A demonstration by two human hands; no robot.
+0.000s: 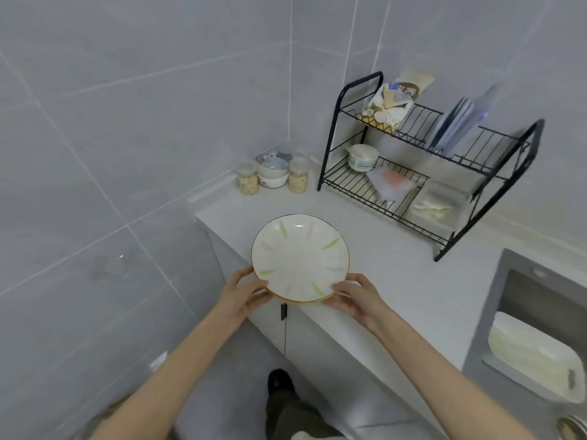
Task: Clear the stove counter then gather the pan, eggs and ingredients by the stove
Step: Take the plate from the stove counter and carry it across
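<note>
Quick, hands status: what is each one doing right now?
Left hand: closed on the left rim of the stacked round white plates with green streaks.
Right hand: closed on the right rim of the same stack.

White worktop [374, 249] carrying black dish rack [422, 173], two lidded jars [248, 183] flanking stacked bowls [272, 173] in corner.

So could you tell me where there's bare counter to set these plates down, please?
Bare counter lies between the plates, the rack and the sink. The far corner is crowded with jars and bowls.
</note>
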